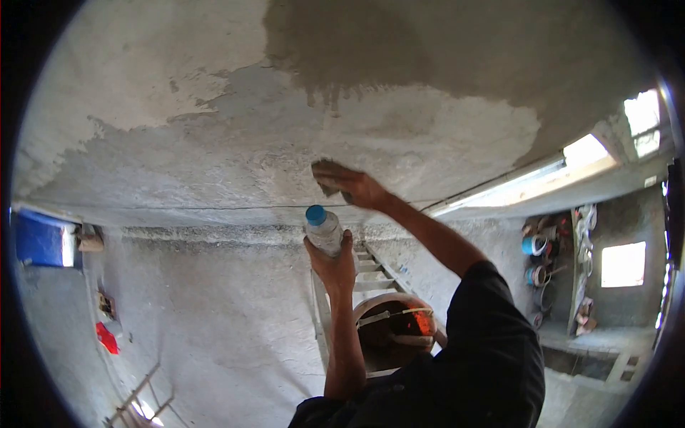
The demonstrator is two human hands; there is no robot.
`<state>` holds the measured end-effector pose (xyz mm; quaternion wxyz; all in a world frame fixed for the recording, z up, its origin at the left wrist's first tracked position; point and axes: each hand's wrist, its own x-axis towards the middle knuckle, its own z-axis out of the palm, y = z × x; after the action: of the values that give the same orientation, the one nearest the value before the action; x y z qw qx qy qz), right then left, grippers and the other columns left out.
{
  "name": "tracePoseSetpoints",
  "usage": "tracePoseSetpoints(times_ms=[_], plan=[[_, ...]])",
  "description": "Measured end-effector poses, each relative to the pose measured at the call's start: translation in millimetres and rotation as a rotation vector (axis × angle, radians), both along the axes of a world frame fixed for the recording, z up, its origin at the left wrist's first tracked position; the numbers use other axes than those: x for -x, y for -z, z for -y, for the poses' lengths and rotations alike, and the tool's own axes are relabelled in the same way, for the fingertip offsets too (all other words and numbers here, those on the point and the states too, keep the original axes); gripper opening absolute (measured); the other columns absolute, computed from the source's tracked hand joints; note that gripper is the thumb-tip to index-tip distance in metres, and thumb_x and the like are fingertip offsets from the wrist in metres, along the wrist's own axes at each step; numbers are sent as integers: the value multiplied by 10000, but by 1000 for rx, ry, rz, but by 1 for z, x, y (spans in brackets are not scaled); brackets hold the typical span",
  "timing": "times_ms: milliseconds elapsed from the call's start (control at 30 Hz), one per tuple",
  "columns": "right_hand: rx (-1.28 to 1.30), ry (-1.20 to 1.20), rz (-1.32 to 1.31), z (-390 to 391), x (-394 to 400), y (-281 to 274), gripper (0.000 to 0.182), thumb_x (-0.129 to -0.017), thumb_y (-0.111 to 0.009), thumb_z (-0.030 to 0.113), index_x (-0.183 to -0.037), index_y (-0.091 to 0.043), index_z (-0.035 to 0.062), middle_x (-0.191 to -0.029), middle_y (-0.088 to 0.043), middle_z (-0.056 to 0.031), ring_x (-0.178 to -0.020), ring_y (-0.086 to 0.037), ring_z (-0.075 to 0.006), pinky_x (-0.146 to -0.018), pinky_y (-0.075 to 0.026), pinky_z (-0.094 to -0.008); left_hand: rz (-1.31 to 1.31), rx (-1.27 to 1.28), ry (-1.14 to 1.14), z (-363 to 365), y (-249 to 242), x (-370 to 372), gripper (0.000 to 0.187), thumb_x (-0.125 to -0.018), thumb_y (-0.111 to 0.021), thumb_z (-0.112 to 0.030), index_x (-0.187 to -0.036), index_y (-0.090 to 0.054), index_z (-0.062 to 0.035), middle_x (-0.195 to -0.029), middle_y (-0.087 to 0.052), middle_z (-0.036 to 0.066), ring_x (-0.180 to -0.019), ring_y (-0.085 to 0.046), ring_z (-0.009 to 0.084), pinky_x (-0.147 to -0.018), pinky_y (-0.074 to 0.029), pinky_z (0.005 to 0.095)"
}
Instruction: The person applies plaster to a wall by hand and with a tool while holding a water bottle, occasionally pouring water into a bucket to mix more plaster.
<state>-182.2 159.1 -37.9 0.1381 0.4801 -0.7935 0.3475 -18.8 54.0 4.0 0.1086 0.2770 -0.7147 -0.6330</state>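
Observation:
My right hand (pixel 360 189) reaches up and presses a dark, flat pad or sponge (pixel 327 175) against the grey plastered ceiling (pixel 214 143). Below it, my left hand (pixel 332 265) grips an upright clear plastic bottle with a blue cap (pixel 322 227). The bottle sits just under the pad without touching the ceiling. Around and above the pad the plaster (pixel 399 50) is darker and looks damp. Both of my arms rise from the bottom of the view, the right one in a dark sleeve.
A metal ladder (pixel 371 274) and a round bucket (pixel 396 324) with an orange glow inside lie beneath my arms. On the right, a wall shelf (pixel 546 250) holds cans beside bright window openings (pixel 622 264). A blue panel (pixel 41 239) and a red item (pixel 107 337) hang on the left wall.

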Motion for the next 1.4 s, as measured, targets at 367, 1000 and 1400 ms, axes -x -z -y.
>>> tracePoseSetpoints(times_ms=[367, 1000, 1400], plan=[[367, 661, 1840, -19, -96, 55, 388, -818, -680, 179, -1159, -545, 55, -974, -637, -82, -860, -642, -230, -779, -543, -375, -272, -217, -366, 10, -6, 1, 511, -753, -759, -146, -1134, -453, 5, -1057, -559, 166, -993, -555, 275, -880, -420, 369], [910, 821, 1425, -126, -243, -54, 441, -830, -662, 141, -1231, -519, 25, -1056, -621, -135, -882, -657, -263, -785, -560, -374, -477, 113, 388, 7, -45, -29, 447, -672, -797, -185, -1025, -565, -41, -910, -652, 182, -877, -650, 349, -769, -512, 405], [1018, 819, 1235, -158, -342, -83, 343, -871, -639, 177, -1146, -540, -2, -936, -633, -100, -795, -673, -252, -662, -551, -327, -450, 685, 1025, -49, -104, -102, 685, -651, -765, -194, -1257, -473, -64, -1185, -575, 176, -1036, -587, 363, -882, -485, 424]])
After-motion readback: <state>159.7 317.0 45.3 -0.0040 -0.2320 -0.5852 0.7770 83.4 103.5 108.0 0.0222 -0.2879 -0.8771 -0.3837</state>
